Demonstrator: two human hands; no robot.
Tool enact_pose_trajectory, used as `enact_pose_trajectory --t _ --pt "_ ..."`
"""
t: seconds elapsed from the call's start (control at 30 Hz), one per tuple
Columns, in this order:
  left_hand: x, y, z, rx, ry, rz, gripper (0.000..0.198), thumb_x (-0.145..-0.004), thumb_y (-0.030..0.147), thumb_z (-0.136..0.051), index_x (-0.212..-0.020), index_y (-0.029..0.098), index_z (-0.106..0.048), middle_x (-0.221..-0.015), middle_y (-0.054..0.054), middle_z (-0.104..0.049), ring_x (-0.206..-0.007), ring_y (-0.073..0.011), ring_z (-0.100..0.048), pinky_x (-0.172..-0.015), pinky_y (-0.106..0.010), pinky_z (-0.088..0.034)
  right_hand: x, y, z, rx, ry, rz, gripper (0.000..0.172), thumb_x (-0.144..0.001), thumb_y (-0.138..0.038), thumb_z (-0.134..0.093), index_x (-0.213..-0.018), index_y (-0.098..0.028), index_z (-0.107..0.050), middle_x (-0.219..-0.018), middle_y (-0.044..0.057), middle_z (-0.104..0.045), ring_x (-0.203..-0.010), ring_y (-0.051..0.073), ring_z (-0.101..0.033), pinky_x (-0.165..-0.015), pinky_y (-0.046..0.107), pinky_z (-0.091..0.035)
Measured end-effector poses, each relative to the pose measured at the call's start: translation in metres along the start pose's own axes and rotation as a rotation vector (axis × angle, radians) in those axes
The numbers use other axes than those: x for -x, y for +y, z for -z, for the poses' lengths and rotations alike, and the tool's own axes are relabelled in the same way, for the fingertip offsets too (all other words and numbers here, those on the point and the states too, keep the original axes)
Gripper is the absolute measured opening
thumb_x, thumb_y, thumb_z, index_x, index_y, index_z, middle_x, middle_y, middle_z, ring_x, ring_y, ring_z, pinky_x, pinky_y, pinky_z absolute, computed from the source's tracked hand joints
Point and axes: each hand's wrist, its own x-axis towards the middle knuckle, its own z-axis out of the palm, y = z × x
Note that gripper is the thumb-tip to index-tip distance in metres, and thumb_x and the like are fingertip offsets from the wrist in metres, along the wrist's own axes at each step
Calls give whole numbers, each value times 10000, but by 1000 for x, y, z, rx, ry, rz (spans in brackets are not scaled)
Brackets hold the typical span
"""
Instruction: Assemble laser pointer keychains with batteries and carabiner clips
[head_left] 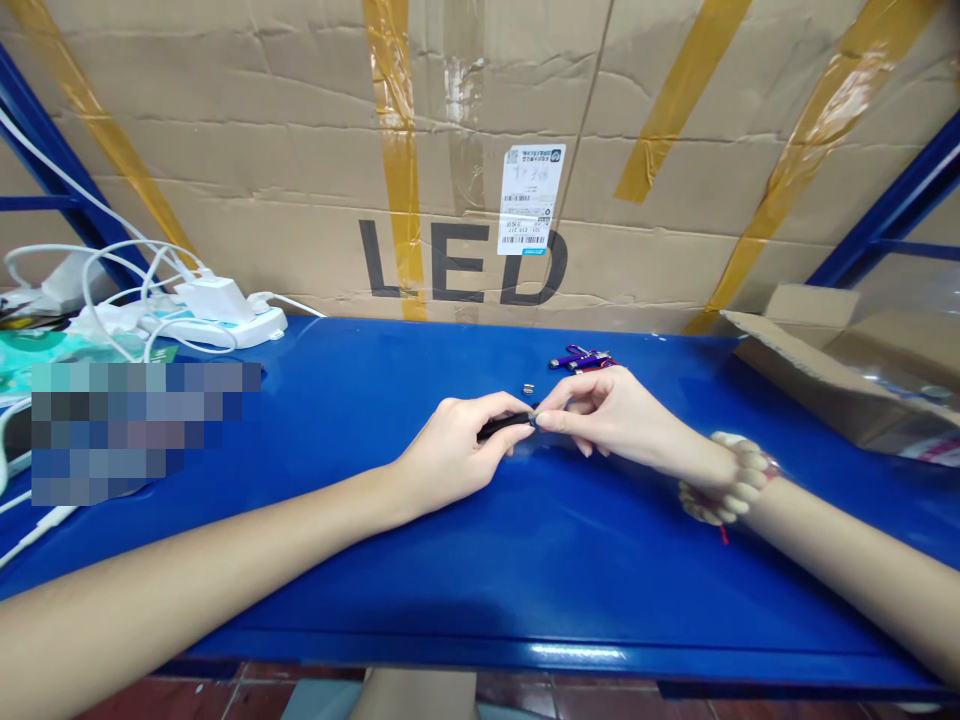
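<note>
My left hand [448,450] is closed around a short black tube [501,425], which looks like a mini flashlight body and lies nearly level just above the blue tabletop [480,570]. At the tube's right end, the thumb and forefinger of my right hand [619,415] pinch together. Whatever sits between those right fingertips is too small and hidden to name. Behind my hands, a few small silver pieces [528,389] rest on the table. Farther back lie slim purple metal tubes [566,361] with cord loops, beside a red one [591,370].
A large cardboard box [300,180] printed LED stands along the back. To the left are a white power strip [255,328], a charger [217,299], tangled white cables and a blurred-out patch. An open carton [795,345] sits at the right, near blue rack posts.
</note>
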Motion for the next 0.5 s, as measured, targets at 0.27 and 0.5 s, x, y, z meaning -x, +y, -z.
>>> enact_pose_trajectory --t 0.27,0.5 --pt "-2 0 0 49 -62 52 188 -871 230 -439 -895 150 -606 -611 29 -607 -559 -88 -544 -571 -186 -413 -1 2 1 33 11 18 317 -694 -446 -653 -740 -133 -672 -598 11 -620 -384 51 -477 -358 163 -382" --pt "-3 -1 0 42 -85 56 149 -858 226 -463 -865 157 -595 -620 29 -617 -580 -93 -558 -583 -190 -415 -1 1 4 79 -7 44 321 -692 -456 -654 -732 -139 -679 -589 10 -621 -383 57 -479 -363 173 -377"
